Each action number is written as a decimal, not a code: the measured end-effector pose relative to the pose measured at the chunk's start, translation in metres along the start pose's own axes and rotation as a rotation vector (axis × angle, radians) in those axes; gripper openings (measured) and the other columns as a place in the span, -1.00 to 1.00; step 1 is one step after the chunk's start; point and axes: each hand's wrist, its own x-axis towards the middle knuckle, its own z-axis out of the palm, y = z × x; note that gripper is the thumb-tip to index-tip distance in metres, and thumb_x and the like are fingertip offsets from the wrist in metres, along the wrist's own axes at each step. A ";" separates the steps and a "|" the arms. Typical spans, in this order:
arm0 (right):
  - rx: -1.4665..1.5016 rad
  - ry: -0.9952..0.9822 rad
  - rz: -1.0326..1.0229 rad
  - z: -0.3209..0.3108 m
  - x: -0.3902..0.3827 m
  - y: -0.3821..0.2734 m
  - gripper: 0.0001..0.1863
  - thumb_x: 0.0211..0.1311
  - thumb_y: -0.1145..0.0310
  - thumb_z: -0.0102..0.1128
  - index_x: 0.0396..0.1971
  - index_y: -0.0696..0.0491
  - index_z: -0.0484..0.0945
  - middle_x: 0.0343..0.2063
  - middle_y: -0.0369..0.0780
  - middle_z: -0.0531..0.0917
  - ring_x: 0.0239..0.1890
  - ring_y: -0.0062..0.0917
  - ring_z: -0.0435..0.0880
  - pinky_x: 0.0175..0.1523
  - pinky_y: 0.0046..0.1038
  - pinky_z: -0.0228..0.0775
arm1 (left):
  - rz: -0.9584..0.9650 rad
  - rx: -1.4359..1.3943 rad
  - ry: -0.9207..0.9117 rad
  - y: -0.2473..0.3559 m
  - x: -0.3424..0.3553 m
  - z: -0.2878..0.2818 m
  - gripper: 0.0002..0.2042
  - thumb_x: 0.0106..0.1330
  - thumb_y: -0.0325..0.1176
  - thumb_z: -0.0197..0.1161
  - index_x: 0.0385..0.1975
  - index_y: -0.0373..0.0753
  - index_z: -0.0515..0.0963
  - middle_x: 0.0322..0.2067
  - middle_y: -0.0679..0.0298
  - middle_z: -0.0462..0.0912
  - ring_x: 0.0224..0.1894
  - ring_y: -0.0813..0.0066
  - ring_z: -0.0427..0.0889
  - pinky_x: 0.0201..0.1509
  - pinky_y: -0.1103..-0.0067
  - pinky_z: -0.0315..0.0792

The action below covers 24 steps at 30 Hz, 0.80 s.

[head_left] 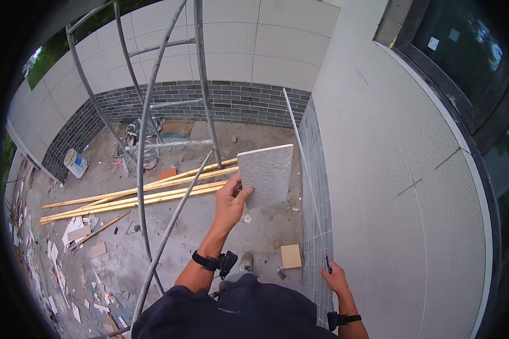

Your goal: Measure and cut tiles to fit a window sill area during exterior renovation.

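A grey, rough-faced tile (267, 176) is raised in front of me, tilted, with my left hand (230, 199) closed on its left edge, thumb on the near face. Down at the right, close to the wall, my right hand (335, 278) grips a slim dark marker or pen (327, 262) whose tip points upward. A long thin white strip (300, 141) leans along the wall's brick base, its near end close to the pen. Whether the strip touches the pen I cannot tell.
A metal scaffold frame (147, 121) stands on my left. Long wooden battens (119, 200) lie across the floor beyond it. A tan square tile (291, 256) rests near my foot. There are also a bucket (76, 163), broken tile scraps (76, 230) and a dark-framed window (435, 79).
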 end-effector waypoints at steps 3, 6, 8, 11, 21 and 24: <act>-0.088 0.000 0.016 0.002 0.040 -0.018 -0.70 0.15 0.18 0.26 -0.30 0.13 0.56 -0.45 0.00 0.66 -0.34 -0.11 0.68 -0.22 -0.22 0.48 | 0.071 0.109 0.019 0.002 0.056 -0.002 -0.56 0.33 -0.53 0.24 0.22 -0.36 0.43 0.00 0.22 0.62 -0.01 0.56 0.55 0.08 0.61 0.41; -0.188 -0.023 0.023 0.009 0.073 -0.013 -0.67 0.14 0.13 0.24 -0.30 0.10 0.56 -0.42 0.01 0.67 -0.30 -0.05 0.67 -0.19 -0.14 0.47 | 0.122 0.076 -0.028 0.001 0.119 0.000 -0.59 0.34 -0.52 0.24 0.18 -0.35 0.40 -0.10 0.23 0.63 -0.11 0.55 0.58 -0.01 0.63 0.43; -0.247 -0.026 0.022 0.015 0.102 -0.010 -0.66 0.13 0.10 0.23 -0.30 0.09 0.55 -0.40 0.02 0.67 -0.27 -0.03 0.66 -0.17 -0.10 0.47 | 0.189 0.013 -0.060 0.003 0.171 0.008 -0.61 0.33 -0.50 0.26 0.12 -0.32 0.36 -0.18 0.27 0.61 -0.19 0.59 0.56 -0.09 0.67 0.42; -0.260 -0.126 0.095 0.023 0.137 -0.009 -0.63 0.11 0.05 0.20 -0.26 0.06 0.54 -0.34 0.02 0.67 -0.21 -0.01 0.66 -0.12 -0.05 0.45 | 0.232 0.016 -0.148 0.027 0.263 0.049 -0.69 0.30 -0.48 0.28 -0.02 -0.30 0.37 -0.32 0.38 0.50 -0.29 0.70 0.47 -0.24 0.74 0.34; -0.142 -0.237 0.032 0.056 0.299 0.013 -0.64 0.22 0.07 0.13 -0.15 0.02 0.55 -0.20 0.00 0.67 -0.07 -0.04 0.63 0.01 -0.07 0.43 | 0.598 0.176 -0.287 0.117 0.576 0.271 -0.67 0.29 -0.44 0.31 -0.02 -0.31 0.39 -0.42 0.38 0.47 -0.38 0.66 0.41 -0.32 0.63 0.35; -0.199 -0.253 0.008 0.037 0.354 0.002 -0.65 0.22 0.08 0.14 -0.11 0.00 0.54 -0.19 -0.01 0.67 -0.07 -0.05 0.63 0.01 -0.08 0.44 | 0.592 0.206 -0.231 0.116 0.648 0.333 -0.64 0.24 -0.48 0.34 0.00 -0.34 0.41 -0.46 0.39 0.47 -0.41 0.66 0.41 -0.33 0.63 0.34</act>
